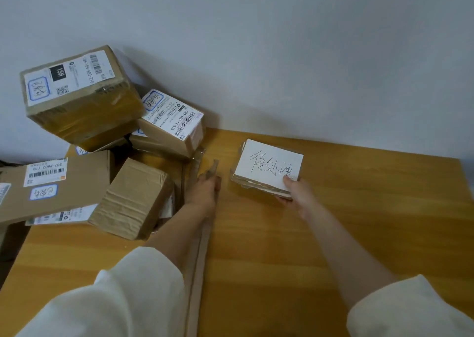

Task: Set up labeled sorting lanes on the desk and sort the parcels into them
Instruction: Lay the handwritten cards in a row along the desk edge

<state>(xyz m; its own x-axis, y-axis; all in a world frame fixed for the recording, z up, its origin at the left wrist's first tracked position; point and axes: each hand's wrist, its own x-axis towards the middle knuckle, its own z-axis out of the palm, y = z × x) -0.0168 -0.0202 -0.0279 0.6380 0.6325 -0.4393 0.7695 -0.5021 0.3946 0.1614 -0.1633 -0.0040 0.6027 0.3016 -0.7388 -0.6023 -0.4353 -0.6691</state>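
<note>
Head view: my right hand (295, 194) is clamped on the near right corner of a handwritten label card (270, 166), thumb on top and fingers underneath; the card rests on the desk (359, 208) towards its far edge, and whether it is one thick piece or a small stack I cannot tell. My left hand (205, 192) is pressed flat, fingers together, on a long cardboard strip (200, 254) that runs from the near edge away from me towards the wall (282, 42); it closes on nothing that I can see. I judge this strip to be a lane divider. Task status, as a judgement: setup is in progress. One divider is down and one label is being positioned to its right; only this one label is visible. Sorting has not begun: the parcels (84, 142) lie in a loose heap at the far left corner, left of the strip, several carrying printed shipping labels, with the large box (77, 90) tilted on top against the wall. All parcels remain to be sorted. Surface: the desk is a yellow wood-grain top, smooth, bare to the right of the strip apart from the card. Room: a plain pale wall stands directly behind the desk; nothing else of the room is legible.
</note>
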